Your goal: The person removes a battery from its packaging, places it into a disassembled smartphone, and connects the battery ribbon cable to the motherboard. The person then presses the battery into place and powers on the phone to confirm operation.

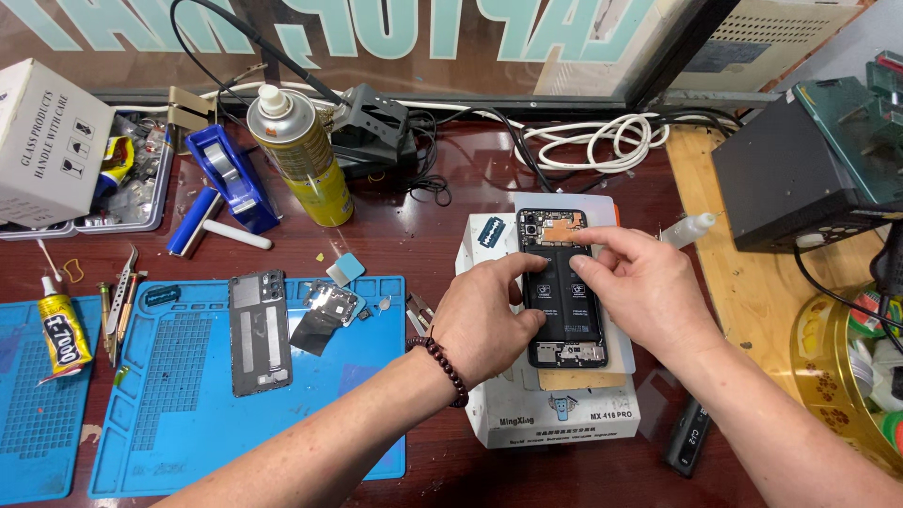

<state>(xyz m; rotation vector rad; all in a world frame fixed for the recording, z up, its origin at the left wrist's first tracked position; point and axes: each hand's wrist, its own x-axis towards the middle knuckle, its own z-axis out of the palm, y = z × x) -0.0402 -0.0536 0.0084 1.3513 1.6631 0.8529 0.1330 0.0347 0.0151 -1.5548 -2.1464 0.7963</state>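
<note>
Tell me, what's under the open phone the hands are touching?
The open phone lies on a thin tan board, which sits on a white box. The left hand and right hand cover part of the phone, so what lies under them cannot be seen.

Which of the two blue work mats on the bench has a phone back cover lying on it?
The larger blue mat, nearer the left hand, carries the grey back cover. The other mat, at the left edge, has only a glue tube on it.
</note>
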